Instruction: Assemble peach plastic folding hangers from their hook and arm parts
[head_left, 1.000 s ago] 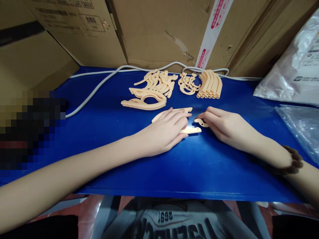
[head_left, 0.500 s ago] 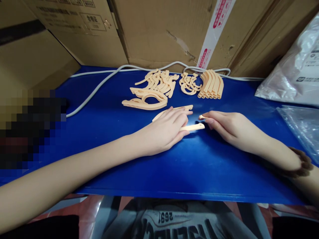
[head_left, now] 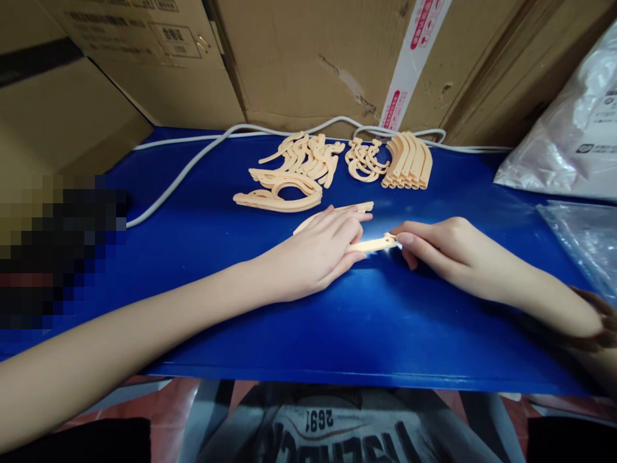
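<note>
My left hand (head_left: 322,257) lies palm down on the blue table, closed around a straight-looking beige plastic hanger arm (head_left: 371,245). Under its fingers stretches another curved beige hanger arm (head_left: 361,208), partly covered. With thumb and forefinger, my right hand (head_left: 443,247) pinches a small beige plastic piece (head_left: 388,236), mostly hidden by the fingertips. That piece meets the right end of the hanger arm; whether it sits in the hole there I cannot tell.
Behind my hands lie stacked beige hanger pieces (head_left: 279,204), a loose heap of curved parts (head_left: 308,157), hooks (head_left: 365,168) and a row of curved arms (head_left: 409,161). A white cable (head_left: 193,161) runs along cardboard boxes (head_left: 313,64). Plastic bags (head_left: 563,148) rest at the right.
My right hand has moved slightly left and down, bringing the small piece from just beyond the hanger arm onto its end. My left hand stays in place.
</note>
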Available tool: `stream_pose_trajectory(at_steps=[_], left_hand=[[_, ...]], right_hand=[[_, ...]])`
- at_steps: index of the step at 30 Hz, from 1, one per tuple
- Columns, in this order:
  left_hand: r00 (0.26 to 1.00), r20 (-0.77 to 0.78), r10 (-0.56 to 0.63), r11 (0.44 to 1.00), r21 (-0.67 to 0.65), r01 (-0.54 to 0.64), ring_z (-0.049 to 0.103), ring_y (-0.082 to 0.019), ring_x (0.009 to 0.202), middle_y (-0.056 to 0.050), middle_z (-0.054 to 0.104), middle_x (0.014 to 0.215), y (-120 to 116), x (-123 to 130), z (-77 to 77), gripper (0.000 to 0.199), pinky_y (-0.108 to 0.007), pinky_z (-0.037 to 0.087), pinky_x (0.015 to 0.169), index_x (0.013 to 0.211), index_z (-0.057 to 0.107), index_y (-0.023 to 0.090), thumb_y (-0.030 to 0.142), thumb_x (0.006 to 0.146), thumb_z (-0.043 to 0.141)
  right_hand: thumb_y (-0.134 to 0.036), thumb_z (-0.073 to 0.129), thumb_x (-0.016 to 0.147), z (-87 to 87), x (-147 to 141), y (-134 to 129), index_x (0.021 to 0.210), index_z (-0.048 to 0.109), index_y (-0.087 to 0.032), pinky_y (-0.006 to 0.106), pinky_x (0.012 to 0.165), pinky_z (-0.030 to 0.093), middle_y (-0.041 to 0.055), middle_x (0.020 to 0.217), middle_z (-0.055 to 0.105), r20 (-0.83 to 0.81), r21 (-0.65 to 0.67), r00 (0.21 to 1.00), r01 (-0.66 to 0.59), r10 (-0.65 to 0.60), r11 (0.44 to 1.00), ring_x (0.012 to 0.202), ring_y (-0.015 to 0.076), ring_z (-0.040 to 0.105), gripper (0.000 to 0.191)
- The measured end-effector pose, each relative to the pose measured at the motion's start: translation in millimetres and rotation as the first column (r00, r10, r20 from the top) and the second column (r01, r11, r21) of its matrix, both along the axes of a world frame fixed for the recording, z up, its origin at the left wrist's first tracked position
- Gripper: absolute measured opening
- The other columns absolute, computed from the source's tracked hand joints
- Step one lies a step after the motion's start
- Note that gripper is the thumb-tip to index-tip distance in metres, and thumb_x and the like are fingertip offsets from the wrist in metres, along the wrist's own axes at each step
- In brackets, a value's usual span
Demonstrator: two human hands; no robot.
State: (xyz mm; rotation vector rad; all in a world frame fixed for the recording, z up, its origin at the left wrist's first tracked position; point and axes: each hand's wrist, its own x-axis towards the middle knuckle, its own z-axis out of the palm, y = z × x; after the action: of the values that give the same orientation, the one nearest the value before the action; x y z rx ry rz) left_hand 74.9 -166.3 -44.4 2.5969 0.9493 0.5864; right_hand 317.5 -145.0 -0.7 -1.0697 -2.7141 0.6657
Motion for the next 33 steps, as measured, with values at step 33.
stream_pose_trajectory(at_steps=[33], left_hand=[[0.995,-0.086,-0.045,0.999,0.007,0.046,0.032,-0.023,0.145,-0.009,0.048,0.147,4.5,-6.9,-4.1,0.03,-0.047,0.021,0.123,0.112,0.056,0.016,0.033,0.105,0.032]], right_hand=[[-0.035,0.042,0.103,-23.5,3.5,-5.7,0.11,0.07,-0.015,0.027,0.049,0.031,0.0002,0.072,0.065,0.175,0.67,0.983,-0.157,0.051,0.726,0.058,0.0117,0.061,0.035]])
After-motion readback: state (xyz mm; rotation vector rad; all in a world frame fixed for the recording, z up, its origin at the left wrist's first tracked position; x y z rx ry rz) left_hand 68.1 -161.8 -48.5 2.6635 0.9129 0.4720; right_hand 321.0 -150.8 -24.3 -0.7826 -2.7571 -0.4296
